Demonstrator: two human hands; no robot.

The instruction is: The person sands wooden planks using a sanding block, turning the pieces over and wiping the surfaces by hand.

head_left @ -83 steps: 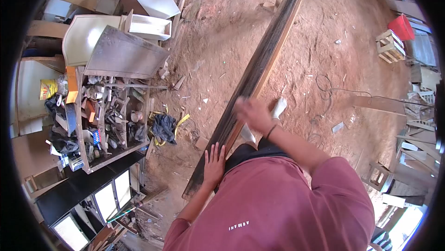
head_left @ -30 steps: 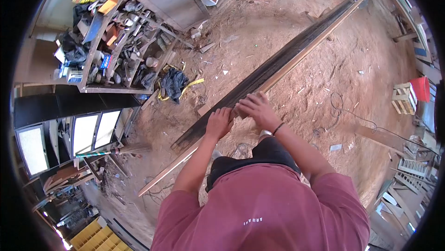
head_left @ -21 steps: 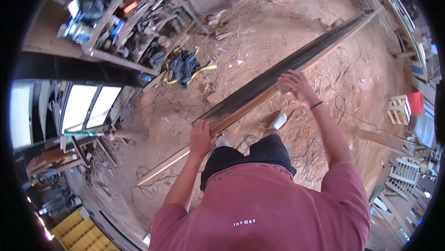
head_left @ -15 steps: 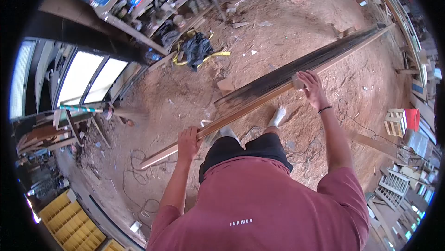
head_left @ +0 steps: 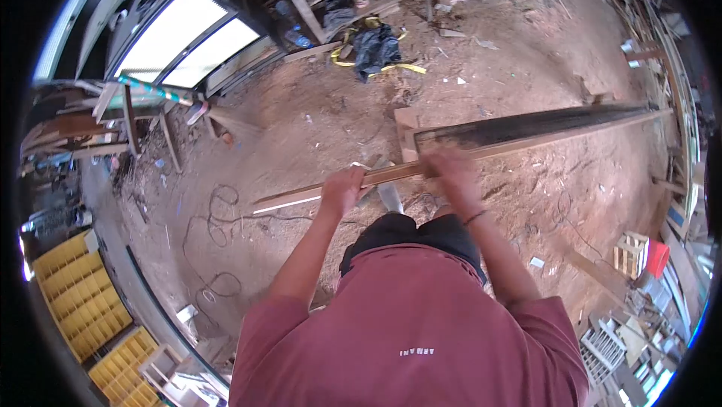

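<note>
A long, narrow wooden plank (head_left: 289, 198) runs slantwise in front of my body. My left hand (head_left: 344, 190) is closed around it, left of the middle. Smeared by motion, my right hand (head_left: 453, 177) is on the plank's upper face, closer to my left hand. A small brownish block shows at its fingertips, though blur hides its detail. Beyond the plank and almost touching it, a long dark board (head_left: 541, 129) stretches to the right. A lighter wooden piece (head_left: 407, 132) is at the dark board's near left end.
Loose cable (head_left: 218, 230) lies on the dirt floor at the left. A black plastic bag (head_left: 376, 47) with yellow straps sits ahead. To the right are a wooden crate (head_left: 630, 253) and a red bucket (head_left: 656, 259). Yellow compartmented racks (head_left: 81, 287) stand at lower left.
My right hand has slid left and down along the plank, toward my left hand, with the small block. My left hand keeps its hold. The camera view has turned and shifted.
</note>
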